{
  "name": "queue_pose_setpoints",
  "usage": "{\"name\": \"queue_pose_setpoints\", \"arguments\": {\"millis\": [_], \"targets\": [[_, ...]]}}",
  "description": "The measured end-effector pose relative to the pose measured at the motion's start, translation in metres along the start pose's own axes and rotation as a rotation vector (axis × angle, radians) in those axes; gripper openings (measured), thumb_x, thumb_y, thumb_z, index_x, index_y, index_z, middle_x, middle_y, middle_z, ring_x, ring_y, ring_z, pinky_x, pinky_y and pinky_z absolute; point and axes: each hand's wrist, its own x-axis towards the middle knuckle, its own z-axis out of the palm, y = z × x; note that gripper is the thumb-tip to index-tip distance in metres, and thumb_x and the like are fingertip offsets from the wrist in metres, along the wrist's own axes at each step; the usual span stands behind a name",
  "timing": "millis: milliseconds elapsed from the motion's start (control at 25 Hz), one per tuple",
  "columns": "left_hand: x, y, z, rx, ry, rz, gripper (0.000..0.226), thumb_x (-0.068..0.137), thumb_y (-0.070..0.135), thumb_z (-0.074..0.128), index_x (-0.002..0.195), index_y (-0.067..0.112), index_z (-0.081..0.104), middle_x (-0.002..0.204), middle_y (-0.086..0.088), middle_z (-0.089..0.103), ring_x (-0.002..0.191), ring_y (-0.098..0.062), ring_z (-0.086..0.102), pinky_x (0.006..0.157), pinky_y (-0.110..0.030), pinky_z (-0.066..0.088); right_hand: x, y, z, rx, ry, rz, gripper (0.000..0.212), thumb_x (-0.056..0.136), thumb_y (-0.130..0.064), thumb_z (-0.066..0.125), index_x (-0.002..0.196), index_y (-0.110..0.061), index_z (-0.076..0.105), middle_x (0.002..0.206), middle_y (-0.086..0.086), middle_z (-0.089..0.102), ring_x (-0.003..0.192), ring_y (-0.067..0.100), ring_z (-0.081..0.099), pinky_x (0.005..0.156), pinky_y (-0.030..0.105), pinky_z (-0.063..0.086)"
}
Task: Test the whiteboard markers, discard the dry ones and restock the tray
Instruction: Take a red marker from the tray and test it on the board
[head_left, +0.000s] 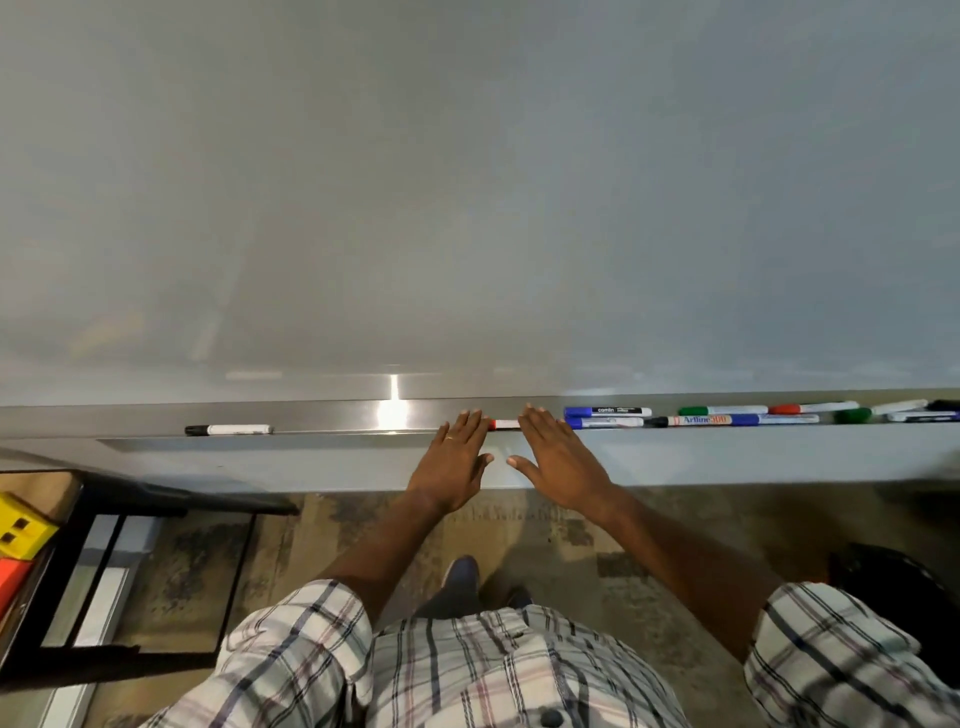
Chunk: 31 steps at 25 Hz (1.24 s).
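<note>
A metal marker tray (322, 423) runs along the bottom of a blank whiteboard (467, 182). A red-capped marker (504, 424) lies in the tray between my two hands, partly hidden by them. My left hand (457, 460) and my right hand (558, 460) reach flat toward the tray with fingers spread, fingertips at its edge, holding nothing. A lone black marker (228, 429) lies at the tray's left. To the right lies a cluster of several markers: blue ones (605, 412), a blue Artline marker (727, 420), green (722, 410) and red (813, 407).
A black-framed table (104, 519) stands at the lower left with a yellow block (23, 527) and an orange object (10, 579) on it. A dark object (893, 571) sits on the floor at the right. My shoes (462, 577) stand on patterned carpet below the board.
</note>
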Motion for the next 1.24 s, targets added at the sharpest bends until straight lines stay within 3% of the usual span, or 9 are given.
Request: {"name": "queue_pose_setpoints", "arguments": {"millis": [160,280,440,560,760,960,1120,1240], "targets": [[0.005,-0.002,-0.006,-0.08,0.055,0.033,0.054,0.105,0.027,0.05,0.156,0.021,0.033,0.162,-0.006,0.035,0.147,-0.026,0.036,0.122,-0.038,0.028,0.014,-0.007,-0.004,-0.057,0.116,-0.073,0.056,0.105,-0.036,0.05,0.153,-0.012,0.036,0.16,0.009,0.037,0.149,0.026,0.033,0.126,0.042,0.019],[0.012,-0.008,-0.016,-0.115,0.092,0.044,0.047,0.1,0.018,0.06,0.146,0.021,0.048,0.145,-0.005,0.055,0.129,-0.024,0.054,0.109,-0.035,0.045,0.026,-0.015,-0.009,-0.116,0.165,-0.006,0.044,0.1,-0.029,0.061,0.14,-0.015,0.053,0.145,0.007,0.055,0.134,0.025,0.051,0.117,0.04,0.034],[0.022,-0.016,-0.027,-0.091,0.115,0.081,0.036,0.1,0.012,0.059,0.136,0.017,0.06,0.124,-0.007,0.068,0.108,-0.024,0.063,0.094,-0.029,0.049,0.036,-0.023,-0.014,-0.176,0.174,0.024,0.028,0.092,-0.023,0.071,0.119,-0.017,0.067,0.121,0.005,0.069,0.111,0.022,0.063,0.103,0.036,0.048],[0.017,-0.018,-0.035,-0.168,0.2,0.099,0.032,0.102,0.016,0.058,0.133,0.017,0.063,0.117,-0.007,0.07,0.103,-0.023,0.064,0.088,-0.022,0.044,0.034,-0.027,-0.021,-0.116,0.23,0.035,0.027,0.089,-0.021,0.074,0.115,-0.018,0.069,0.116,0.004,0.071,0.105,0.02,0.065,0.099,0.034,0.051],[0.015,-0.012,-0.055,-0.337,0.235,0.235,0.028,0.104,0.022,0.054,0.129,0.014,0.064,0.115,-0.008,0.069,0.1,-0.021,0.063,0.09,-0.026,0.049,0.018,-0.031,-0.038,-0.103,0.308,-0.006,0.032,0.092,-0.025,0.071,0.122,-0.016,0.066,0.123,0.006,0.07,0.109,0.023,0.066,0.108,0.038,0.045],[0.024,0.005,-0.081,-0.327,0.252,0.4,0.031,0.106,0.029,0.048,0.128,0.014,0.063,0.113,-0.007,0.069,0.098,-0.018,0.062,0.088,-0.024,0.049,-0.01,-0.02,-0.075,-0.097,0.407,-0.092,0.025,0.101,-0.027,0.058,0.12,-0.012,0.065,0.109,0.007,0.073,0.092,0.026,0.066,0.081,0.036,0.049],[0.029,0.02,-0.1,-0.218,0.31,0.515,0.028,0.101,0.015,0.057,0.129,0.009,0.063,0.115,-0.013,0.069,0.1,-0.026,0.064,0.09,-0.029,0.047,-0.031,-0.017,-0.107,-0.075,0.346,-0.041,0.036,0.105,-0.04,0.044,0.127,-0.016,0.06,0.115,0.004,0.07,0.096,0.023,0.066,0.083,0.033,0.051],[0.033,0.033,-0.114,-0.083,0.344,0.612,0.038,0.093,0.001,0.067,0.13,0.01,0.063,0.116,-0.013,0.069,0.101,-0.028,0.063,0.084,-0.033,0.053,-0.04,-0.014,-0.129,-0.133,0.305,0.039,0.04,0.104,-0.051,0.039,0.127,-0.022,0.056,0.112,0.0,0.071,0.091,0.021,0.069,0.076,0.03,0.051]]}}
